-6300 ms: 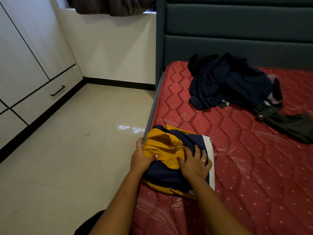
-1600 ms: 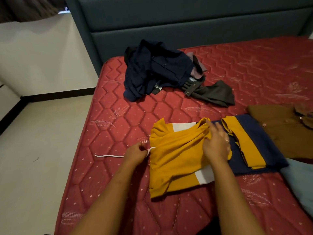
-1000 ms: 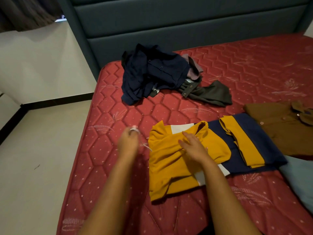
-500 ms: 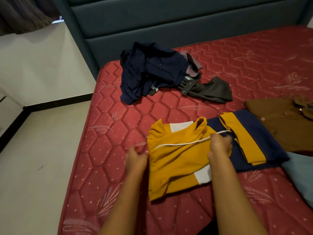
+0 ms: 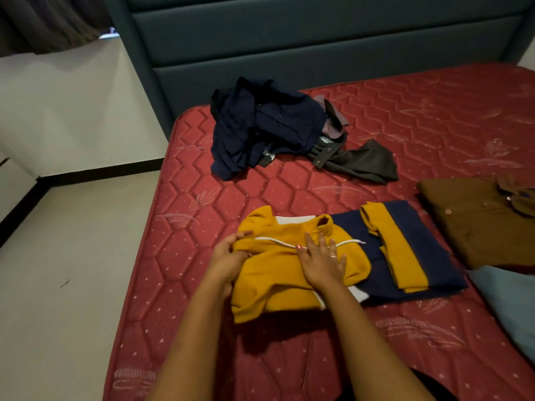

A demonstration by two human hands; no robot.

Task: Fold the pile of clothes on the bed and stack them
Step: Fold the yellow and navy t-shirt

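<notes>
While my left hand (image 5: 228, 256) grips the yellow hoodie (image 5: 278, 290) on the mattress (image 5: 202, 198) and my right hand (image 5: 321, 264) lies flat pinning its drawstring (image 5: 275, 241), I should tuck the cord inside before folding.

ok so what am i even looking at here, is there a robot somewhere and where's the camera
There is no robot here. The picture comes from a camera worn on a person's head, looking forward and down, so the two arms reaching in are that person's own. The left hand grips the left edge of a yellow top. The right hand lies flat on it, fingers across its white drawstring. Everything lies on a red mattress. Beside the top is a folded navy and yellow garment, then a brown shirt and a pale blue cloth. Near the headboard lies an unfolded pile of dark clothes.
</notes>
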